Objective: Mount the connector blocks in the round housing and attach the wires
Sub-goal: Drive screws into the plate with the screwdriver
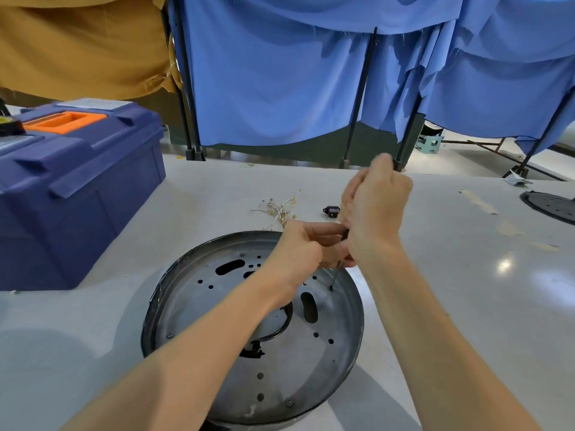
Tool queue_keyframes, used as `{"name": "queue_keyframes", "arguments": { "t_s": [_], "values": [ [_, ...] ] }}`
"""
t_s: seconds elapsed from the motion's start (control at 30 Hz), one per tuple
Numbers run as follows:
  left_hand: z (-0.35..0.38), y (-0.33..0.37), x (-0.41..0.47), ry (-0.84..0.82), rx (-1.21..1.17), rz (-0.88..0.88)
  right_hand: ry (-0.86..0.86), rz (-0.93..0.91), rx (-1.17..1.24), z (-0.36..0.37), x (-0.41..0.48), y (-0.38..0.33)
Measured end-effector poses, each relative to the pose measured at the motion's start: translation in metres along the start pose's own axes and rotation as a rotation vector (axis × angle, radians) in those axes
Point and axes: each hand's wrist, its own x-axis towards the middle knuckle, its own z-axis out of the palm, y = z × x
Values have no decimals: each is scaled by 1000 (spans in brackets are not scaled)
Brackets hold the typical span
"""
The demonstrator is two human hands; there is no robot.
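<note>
Head view, single frame.

Round housing [311,368]: dark metal dish, open side up, lying flat on the table [451,275] at the middle of the near edge. Floor of the dish is perforated with round holes and two oblong slots.

Right hand [376,213]: above the far-right part of the housing, fingers wrapped closed round the dark handle of a screwdriver [337,275], held roughly upright. The thin shaft runs down and its tip sits at a hole in the housing floor near the far-right rim.

Left hand [298,247]: just beside the right, fingers curled, fingertips pinching the screwdriver at the lower end of its handle.

Wires [280,209]: loose pale bundle with brass-coloured terminals, on the table just beyond the housing's far rim.

Connector block [331,210]: small, black, right of the wires, partly behind the right hand.

Blue toolbox [77,188], orange handle, at the left edge. Second dark round plate [550,206] at the right edge. Blue curtain [280,88] hangs behind the far edge.
</note>
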Motion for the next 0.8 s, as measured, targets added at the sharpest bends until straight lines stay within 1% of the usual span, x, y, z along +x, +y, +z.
{"name": "queue_keyframes", "arguments": {
  "t_s": [0.03, 0.07, 0.1, 0.13, 0.2, 0.23, 0.27, 0.3, 0.33, 0.37, 0.4, 0.5, 0.57, 0.6, 0.63, 0.67, 0.7, 0.77, 0.8],
  "values": [
    [3, -1, 0, -15, 16, 6, 86, -54, -26, 0, -4, 2],
    [4, -1, -1, -32, 22, 8, 100, -72, -30, -1, -7, 2],
    [4, -1, -2, -42, 14, 3, 39, -51, -16, -4, -7, 1],
    [3, 0, -2, -49, -5, -9, -100, 16, -14, -8, -4, -3],
    [0, 2, -2, -71, -47, -19, -476, 218, -99, -18, 9, -18],
    [-1, 3, -2, -91, -63, -22, -638, 308, -122, -22, 16, -23],
    [-1, 2, -3, -112, -79, -25, -752, 370, -94, -25, 21, -25],
    [-2, 1, -3, -122, -90, -32, -812, 405, -30, -25, 23, -25],
    [-3, 0, -3, -120, -101, -38, -818, 412, 32, -23, 22, -23],
    [-5, -1, -3, -103, -109, -41, -772, 401, 71, -19, 20, -20],
    [-6, -2, -2, -76, -118, -42, -671, 367, 89, -14, 18, -16],
    [-4, -4, 0, 0, -126, -53, -185, 165, 94, -5, 6, -4],
    [3, -4, 0, -5, -70, -60, 115, 15, 64, -3, -2, 1],
    [6, -4, 0, -21, -48, -59, 193, -39, 51, -4, -7, 4],
    [7, -4, 1, -31, -39, -59, 201, -59, 54, -6, -10, 5],
    [8, -3, 1, -35, -44, -65, 137, -35, 60, -11, -10, 3],
    [6, -3, 1, -35, -56, -69, 0, 33, 57, -16, -8, -1],
    [2, -1, 0, -57, -98, -81, -405, 232, 26, -25, 4, -15],
    [0, 0, -1, -84, -117, -93, -582, 295, -3, -29, 12, -23]
  ]
}}
